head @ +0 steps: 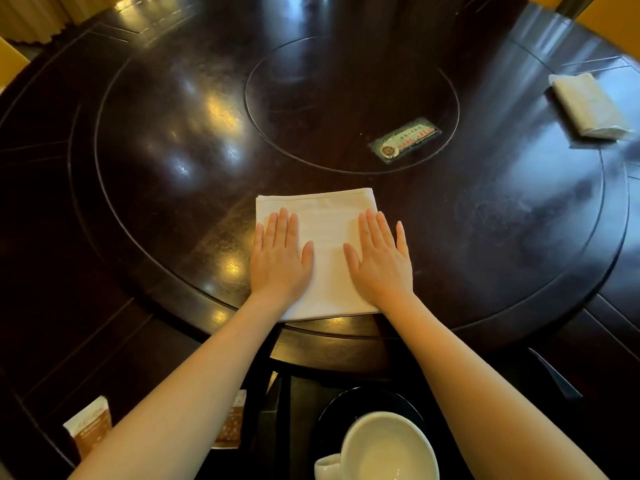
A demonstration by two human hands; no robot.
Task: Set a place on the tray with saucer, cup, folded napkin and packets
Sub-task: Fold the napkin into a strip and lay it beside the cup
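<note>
A white folded napkin (329, 216) lies flat on the dark round table, near its front edge. My left hand (278, 258) presses palm-down on the napkin's left half, fingers straight and together. My right hand (381, 261) lies flat on its right half in the same way. Below, between my forearms, a white cup (388, 448) stands on a black saucer (367, 400); the cup's handle points left. Two brown-and-white packets lie at the lower left: one (90, 427) in the open, the other (232, 424) partly hidden by my left forearm. The tray under the saucer is too dark to make out.
The dark glossy table (156, 161) has a raised turntable with an inner disc (349, 109). A printed card (405, 138) lies on that disc. A pack of white tissues (588, 105) sits at the far right. A dark chair frame shows under the table edge.
</note>
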